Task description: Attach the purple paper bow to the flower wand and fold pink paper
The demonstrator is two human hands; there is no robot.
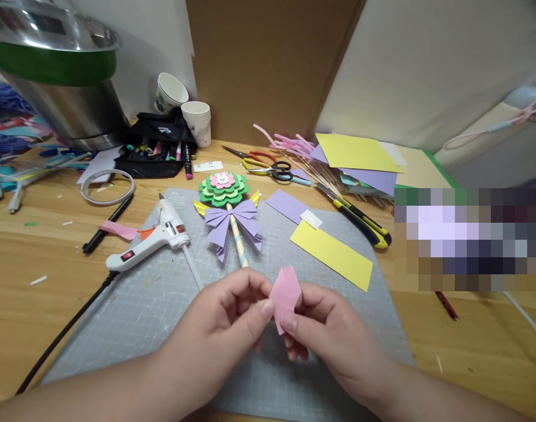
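My left hand (226, 319) and my right hand (323, 328) meet over the near part of a grey cutting mat (162, 305). Both pinch a small folded pink paper piece (285, 293) between thumbs and fingertips, holding it just above the mat. Behind it lies a paper flower on a striped stick (227, 205), with green layered petals, a pink bunny centre and a purple bow.
A white glue gun (151, 237) with a black cord lies left on the mat. Yellow strip (332, 253), purple strip (288, 205), utility knife (360, 221), scissors (268, 167), coloured paper sheets (360, 155), marker case (158, 153), paper cups (197, 120) and a metal pot (52, 76) stand around.
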